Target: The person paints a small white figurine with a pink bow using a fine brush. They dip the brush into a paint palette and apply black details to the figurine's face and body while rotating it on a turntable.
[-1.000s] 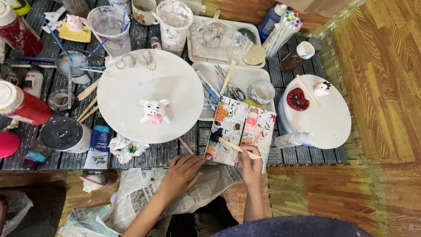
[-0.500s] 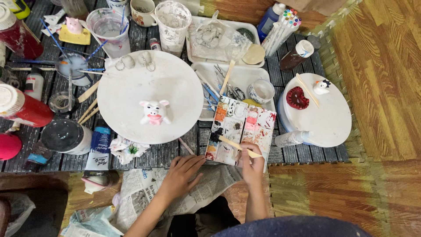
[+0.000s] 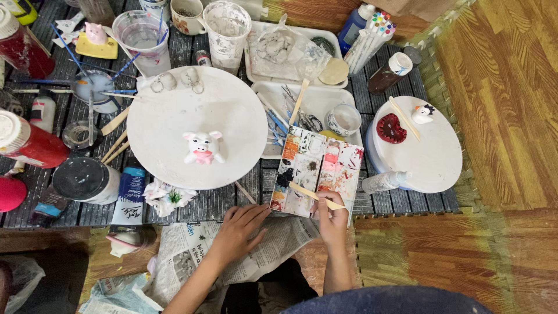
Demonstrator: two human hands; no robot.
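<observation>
Stick (image 3: pixel 317 196), light and stiff, sits pinched at its near end in my right hand (image 3: pixel 332 218); left hand (image 3: pixel 239 228) lies open on newspaper (image 3: pixel 279 238).

Two bare forearms come up from the lower edge of the view, with no sleeve, cuff or glove anywhere on them. The left hand (image 3: pixel 239 229) wears no ring, watch or bracelet that shows, and the right hand (image 3: pixel 333 216) is just as plain at the wrist and fingers. The nails look short and unpainted (they are small in the view, so this is hard to judge). At the very bottom a rounded patch of dark blue cloth shows, and a darker garment lies between the forearms.
</observation>
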